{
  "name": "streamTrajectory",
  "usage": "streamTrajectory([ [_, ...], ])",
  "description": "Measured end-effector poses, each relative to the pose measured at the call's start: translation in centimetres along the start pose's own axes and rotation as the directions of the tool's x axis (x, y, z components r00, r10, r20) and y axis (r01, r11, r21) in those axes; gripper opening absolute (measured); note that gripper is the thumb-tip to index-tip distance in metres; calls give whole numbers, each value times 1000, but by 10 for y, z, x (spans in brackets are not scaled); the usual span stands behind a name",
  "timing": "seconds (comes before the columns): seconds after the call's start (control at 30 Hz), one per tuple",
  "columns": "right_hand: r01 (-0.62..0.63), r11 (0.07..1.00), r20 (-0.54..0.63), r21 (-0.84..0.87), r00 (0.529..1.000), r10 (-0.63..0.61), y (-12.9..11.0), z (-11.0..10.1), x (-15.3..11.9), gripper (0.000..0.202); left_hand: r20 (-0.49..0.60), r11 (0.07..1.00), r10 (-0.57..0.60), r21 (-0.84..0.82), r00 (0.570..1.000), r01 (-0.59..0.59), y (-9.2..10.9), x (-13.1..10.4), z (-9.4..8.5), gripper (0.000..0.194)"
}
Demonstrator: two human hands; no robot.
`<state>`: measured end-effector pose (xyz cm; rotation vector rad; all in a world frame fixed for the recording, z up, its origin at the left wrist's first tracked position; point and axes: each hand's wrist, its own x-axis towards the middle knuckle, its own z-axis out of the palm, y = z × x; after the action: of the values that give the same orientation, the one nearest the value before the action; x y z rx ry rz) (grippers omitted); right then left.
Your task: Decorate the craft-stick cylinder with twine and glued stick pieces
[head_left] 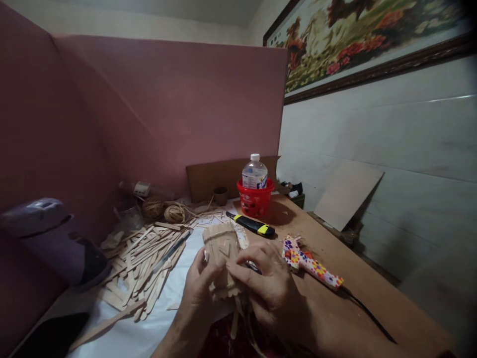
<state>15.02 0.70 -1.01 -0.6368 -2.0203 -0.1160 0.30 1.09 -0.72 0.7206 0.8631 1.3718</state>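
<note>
A small panel of wooden craft sticks (218,238), bound with twine-like bands near its top and bottom, is held up in front of me. My left hand (201,278) grips its left edge, thumb on the front face. From the right, my right hand (266,278) presses its fingertips against the panel's face, just below a small V-shaped piece of wood (224,248). Whether a small piece sits under those fingertips is hidden. Below the panel hang a loose stick (234,324) and some strands.
Many loose craft sticks (149,258) and a pen (171,252) lie at left, with twine balls (174,214) behind. A yellow-black utility knife (253,225), a red bucket (255,201) holding a plastic bottle (255,174), and a flowered glue gun (311,261) with its cord stand rightward.
</note>
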Motion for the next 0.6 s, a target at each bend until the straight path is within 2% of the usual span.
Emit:
streamTrajectory([
  [0.07, -30, 999, -34, 19, 999, 31, -1, -4, 4, 32, 7, 1000, -5, 12, 1000, 5, 1, 0, -1, 48],
  [0.13, -78, 996, -128, 41, 988, 83, -2, -16, 11, 31, -10, 999, -13, 40, 1000, 14, 2, 0, -3, 50],
  [0.2, -149, 987, -238, 64, 958, 160, -1, -36, 20, 25, -62, 998, -29, 60, 998, 33, 3, 0, -5, 50],
  [0.3, -359, 932, -270, 53, 893, 359, 11, -72, 29, 10, -124, 994, -90, 45, 988, 96, 7, 0, -4, 45],
  [0.33, -407, 913, -225, 15, 888, 400, 18, -83, 27, 13, -135, 992, -113, 36, 984, 119, 8, -1, -3, 43],
  [0.4, -512, 846, -24, -147, 857, 514, 36, -98, 16, 19, -145, 992, -123, 24, 982, 128, 11, -3, 1, 40],
  [0.43, -541, 801, 74, -256, 816, 574, 45, -102, 6, 18, -149, 993, -109, 20, 983, 113, 13, -4, 4, 38],
  [0.5, -484, 780, 288, -395, 741, 606, 61, -105, -18, 22, -152, 996, -81, 14, 985, 84, 16, -7, 8, 35],
  [0.53, -499, 764, 325, -409, 702, 633, 67, -104, -30, 29, -151, 997, -75, 11, 986, 77, 17, -8, 10, 34],
  [0.6, -531, 748, 346, -397, 669, 658, 74, -100, -50, 47, -156, 997, -70, 9, 985, 72, 18, -10, 12, 32],
])
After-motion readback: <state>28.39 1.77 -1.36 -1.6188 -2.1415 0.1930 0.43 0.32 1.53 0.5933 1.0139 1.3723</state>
